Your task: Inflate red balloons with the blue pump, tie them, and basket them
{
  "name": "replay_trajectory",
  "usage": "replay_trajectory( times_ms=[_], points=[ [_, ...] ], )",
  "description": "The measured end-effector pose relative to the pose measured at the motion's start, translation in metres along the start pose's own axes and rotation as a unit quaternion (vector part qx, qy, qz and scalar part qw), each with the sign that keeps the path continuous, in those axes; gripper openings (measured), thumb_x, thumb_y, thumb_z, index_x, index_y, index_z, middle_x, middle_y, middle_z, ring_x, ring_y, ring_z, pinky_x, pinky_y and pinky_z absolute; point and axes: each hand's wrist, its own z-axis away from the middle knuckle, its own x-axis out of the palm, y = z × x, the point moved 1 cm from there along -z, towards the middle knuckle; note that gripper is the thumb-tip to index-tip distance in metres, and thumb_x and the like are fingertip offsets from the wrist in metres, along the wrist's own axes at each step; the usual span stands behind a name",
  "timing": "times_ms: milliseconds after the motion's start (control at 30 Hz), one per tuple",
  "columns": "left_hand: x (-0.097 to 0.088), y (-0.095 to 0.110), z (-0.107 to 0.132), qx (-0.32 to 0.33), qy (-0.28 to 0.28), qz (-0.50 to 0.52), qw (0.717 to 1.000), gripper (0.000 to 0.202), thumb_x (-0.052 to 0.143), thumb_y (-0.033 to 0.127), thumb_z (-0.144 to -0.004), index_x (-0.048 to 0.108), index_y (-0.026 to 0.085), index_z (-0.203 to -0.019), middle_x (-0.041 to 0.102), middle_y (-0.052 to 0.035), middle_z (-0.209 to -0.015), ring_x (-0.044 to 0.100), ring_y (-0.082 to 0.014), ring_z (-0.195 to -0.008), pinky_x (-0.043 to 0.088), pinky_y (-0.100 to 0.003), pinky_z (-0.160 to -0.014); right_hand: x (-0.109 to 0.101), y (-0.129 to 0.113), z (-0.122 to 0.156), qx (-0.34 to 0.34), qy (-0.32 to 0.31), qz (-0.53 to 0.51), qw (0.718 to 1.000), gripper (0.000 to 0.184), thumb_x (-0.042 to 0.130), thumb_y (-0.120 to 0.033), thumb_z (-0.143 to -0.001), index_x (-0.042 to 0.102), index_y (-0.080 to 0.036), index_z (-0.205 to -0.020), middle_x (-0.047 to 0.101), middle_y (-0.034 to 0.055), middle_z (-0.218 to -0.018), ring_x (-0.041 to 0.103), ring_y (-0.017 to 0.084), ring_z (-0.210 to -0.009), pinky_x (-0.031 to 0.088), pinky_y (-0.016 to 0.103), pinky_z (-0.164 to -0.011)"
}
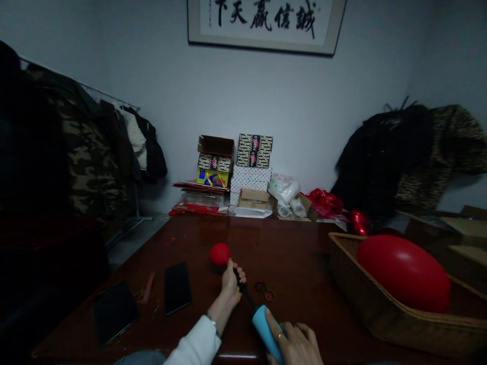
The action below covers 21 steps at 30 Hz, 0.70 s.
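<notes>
A small, partly filled red balloon [219, 254] sits at the tip of a hand pump [262, 324] with a light blue barrel and a black shaft. My left hand [231, 282] is closed around the black end of the pump, right at the balloon's neck. Around the blue barrel, my right hand [297, 342] is wrapped with a ring on one finger. The pump slants from the lower right up toward the balloon, above the dark wooden table [300, 258]. Just right of my left hand lie small dark bands [265, 291].
On the right a wicker basket [380, 317] holds a large red balloon [405, 271]. A phone [177, 287], a dark tablet-like device [114, 313] and a red strip [148, 288] lie at left. Stacked boxes [251, 180] stand along the far edge.
</notes>
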Motion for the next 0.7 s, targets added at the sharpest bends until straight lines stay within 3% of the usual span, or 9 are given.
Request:
replay_trajectory(
  times_ms=[200, 400, 533, 700],
  points=[
    [-0.001, -0.006, 0.001, -0.004, -0.003, -0.014, 1.000, 0.041, 0.060, 0.053, -0.078, 0.039, 0.019, -0.068, 0.037, 0.0081, -0.049, 0.033, -0.0036, -0.035, 0.023, -0.015, -0.034, -0.023, -0.011, -0.029, -0.016, -0.069, -0.035, 0.997, 0.063, 0.055, -0.022, -0.073, 0.042, -0.030, -0.133, 0.064, 0.0027, -0.090, 0.060, 0.020, -0.083, 0.031, 0.038, -0.085],
    [-0.001, -0.013, 0.003, -0.003, 0.000, -0.033, 0.999, 0.041, 0.058, 0.052, -0.080, 0.039, 0.019, -0.066, 0.038, 0.0077, -0.047, 0.034, -0.0042, -0.035, 0.026, -0.016, -0.035, -0.038, -0.031, -0.050, 0.027, -0.090, -0.008, 0.996, 0.060, 0.055, -0.016, -0.074, 0.045, -0.026, -0.132, 0.065, 0.0071, -0.095, 0.059, 0.022, -0.092, 0.030, 0.040, -0.089],
    [-0.003, -0.008, -0.001, 0.007, 0.019, -0.043, 0.999, 0.040, 0.054, 0.051, -0.083, 0.038, 0.019, -0.066, 0.037, 0.0079, -0.046, 0.033, -0.0043, -0.034, 0.024, -0.016, -0.034, -0.035, -0.032, -0.047, 0.023, -0.086, -0.004, 0.996, 0.062, 0.054, -0.016, -0.075, 0.042, -0.026, -0.135, 0.065, 0.0059, -0.093, 0.059, 0.022, -0.089, 0.030, 0.040, -0.089],
    [-0.003, 0.000, -0.005, 0.019, 0.012, -0.038, 0.999, 0.041, 0.058, 0.054, -0.079, 0.039, 0.019, -0.067, 0.036, 0.0083, -0.047, 0.033, -0.0039, -0.035, 0.021, -0.015, -0.034, -0.022, -0.012, -0.022, -0.035, -0.043, -0.022, 0.998, 0.066, 0.054, -0.021, -0.075, 0.035, -0.030, -0.138, 0.065, 0.0025, -0.093, 0.060, 0.019, -0.082, 0.031, 0.038, -0.086]
  ],
)
